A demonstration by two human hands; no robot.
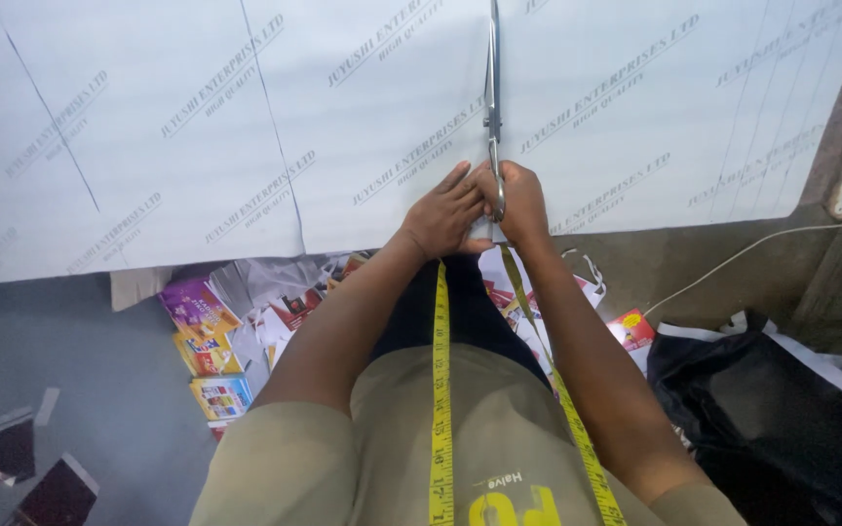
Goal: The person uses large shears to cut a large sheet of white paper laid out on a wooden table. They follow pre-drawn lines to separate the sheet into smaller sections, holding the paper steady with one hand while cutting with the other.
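Cutting position: the right hand (pixel 521 200) has its fingers curled through the loop handle of long silver metal scissors (pixel 492 107), closed tight on it. Blades run straight away from the person toward the far side, lying over a large white sheet with faint grey diagonal print and thin ruled lines (pixel 246 127); whether the blades are parted cannot be told. The left hand (pixel 443 212) lies just beside the right, touching it, fingers nearly flat and pressed on the near edge of the sheet, gripping nothing that shows. The sheet covers the table and fills the far half of the scene. A yellow flexible measuring tape (pixel 440 390) hangs round the person's neck, two strands running down over an olive-green shirt. On the grey floor (pixel 99 409) below the sheet's near edge, left of the arms, lie colourful printed paper packets (pixel 205 341) in purple, yellow and blue. A small red packet (pixel 632 329) sits to the right, near a black cloth bag (pixel 762 409). A white cord (pixel 762 244) trails across the floor on the right.
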